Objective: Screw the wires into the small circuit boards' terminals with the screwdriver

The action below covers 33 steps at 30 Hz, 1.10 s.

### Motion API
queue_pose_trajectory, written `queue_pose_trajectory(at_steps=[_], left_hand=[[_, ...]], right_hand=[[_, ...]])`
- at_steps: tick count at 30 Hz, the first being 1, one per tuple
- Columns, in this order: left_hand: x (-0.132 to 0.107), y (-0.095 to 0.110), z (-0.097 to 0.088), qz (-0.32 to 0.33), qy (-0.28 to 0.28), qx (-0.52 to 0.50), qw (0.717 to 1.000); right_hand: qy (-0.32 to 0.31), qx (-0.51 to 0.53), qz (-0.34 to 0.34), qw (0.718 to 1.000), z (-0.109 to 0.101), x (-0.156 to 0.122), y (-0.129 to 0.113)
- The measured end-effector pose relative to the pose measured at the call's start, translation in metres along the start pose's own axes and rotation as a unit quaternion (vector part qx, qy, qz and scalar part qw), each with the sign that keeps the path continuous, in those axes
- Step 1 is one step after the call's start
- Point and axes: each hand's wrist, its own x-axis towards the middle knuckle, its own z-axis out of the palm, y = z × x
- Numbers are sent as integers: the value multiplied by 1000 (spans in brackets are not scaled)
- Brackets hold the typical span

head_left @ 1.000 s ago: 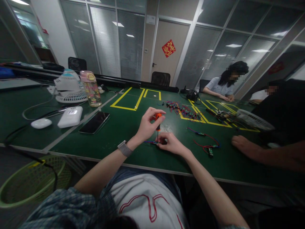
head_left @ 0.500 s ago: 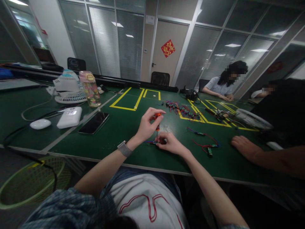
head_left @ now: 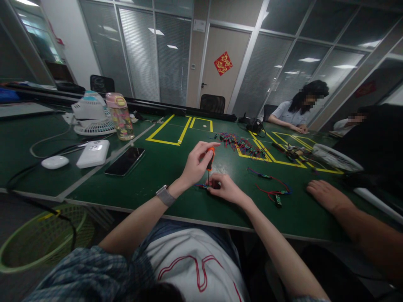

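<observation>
Two hands close together: left hand [head_left: 195, 163] closed around orange-and-black screwdriver [head_left: 210, 165], shaft pointing down to small circuit board [head_left: 204, 186] directly below that grip. Right hand [head_left: 227, 188] pinches board on green table [head_left: 163, 167]. Loose wired boards [head_left: 278, 200] to right of grips, heap of wired boards [head_left: 241, 145] beyond, phone [head_left: 125, 162] off to left.

Left hand [head_left: 195, 162] holds orange-black screwdriver [head_left: 210, 162], tip down; right hand [head_left: 227, 189] pinches wired board [head_left: 204, 186].

The green table [head_left: 163, 165] was marked with yellow tape [head_left: 162, 142].
The screwdriver [head_left: 210, 162] was coloured orange and black; the white shirt [head_left: 185, 272] was patterned with red lines.
</observation>
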Motion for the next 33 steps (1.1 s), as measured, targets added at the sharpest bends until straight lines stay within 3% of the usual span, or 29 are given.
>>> queue_pose_trajectory(at_steps=[9, 22, 29, 33], left_hand=[[2, -1, 2, 38, 42, 37, 998], [0, -3, 3, 35, 21, 10, 999], [-1, -7, 7, -32, -5, -130, 991], [-1, -7, 7, -34, -43, -148, 987]], right_hand=[[-5, 8, 4, 1000, -1, 0, -2], [-5, 9, 4, 1000, -1, 0, 0], [-9, 3, 5, 1000, -2, 0, -2], [-5, 4, 6, 1000, -1, 0, -3]])
